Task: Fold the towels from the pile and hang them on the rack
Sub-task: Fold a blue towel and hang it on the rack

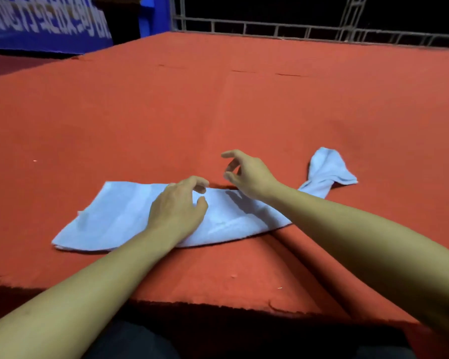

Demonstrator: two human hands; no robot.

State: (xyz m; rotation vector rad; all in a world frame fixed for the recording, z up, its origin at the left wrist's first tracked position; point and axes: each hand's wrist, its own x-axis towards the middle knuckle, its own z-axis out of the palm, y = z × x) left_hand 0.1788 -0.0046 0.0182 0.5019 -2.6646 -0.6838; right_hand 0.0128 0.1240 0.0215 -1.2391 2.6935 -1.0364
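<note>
On the red table (244, 112) lies the towel (119, 216), half folded. The left hand (176, 211) rests on it, loosely curled; the right hand (246, 174) hovers beside, gripping nothing — next probably straightening its twisted end.

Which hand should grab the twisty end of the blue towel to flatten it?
Probably the right hand. It hovers empty nearer the bunched end of the towel, which lies to its right. The left hand is over the flatter middle and could hold that down.
</note>
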